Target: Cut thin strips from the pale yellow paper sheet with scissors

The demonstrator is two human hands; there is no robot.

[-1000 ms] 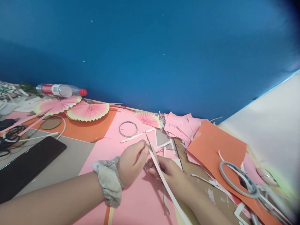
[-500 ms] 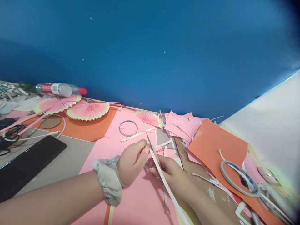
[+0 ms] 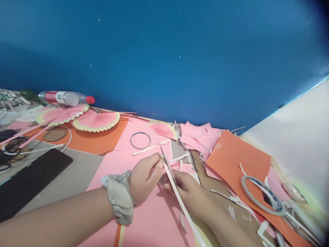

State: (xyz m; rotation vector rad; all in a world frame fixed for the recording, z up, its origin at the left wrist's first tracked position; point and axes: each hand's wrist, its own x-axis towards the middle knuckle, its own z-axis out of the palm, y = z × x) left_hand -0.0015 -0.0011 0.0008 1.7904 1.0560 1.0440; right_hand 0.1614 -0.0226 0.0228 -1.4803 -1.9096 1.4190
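My left hand (image 3: 147, 176), with a grey scrunchie (image 3: 120, 200) on its wrist, pinches the upper end of a long white strip (image 3: 189, 216). The strip runs down across my right hand (image 3: 189, 190) toward the bottom edge. Closed around scissors (image 3: 167, 157), my right hand points their blade up and away, right beside the strip's end and my left fingertips. Its fingers mostly hide the scissor handles. Pink paper (image 3: 154, 212) lies beneath both hands, with more white strips (image 3: 146, 149) just beyond them.
Pleated pink fans (image 3: 99, 120) and a bottle (image 3: 68, 98) lie along the blue wall (image 3: 164, 61). A black phone (image 3: 36, 180) is on the left. A tape ring (image 3: 140, 140) lies ahead; orange paper (image 3: 239, 154) and a tape roll (image 3: 244, 187) are on the right.
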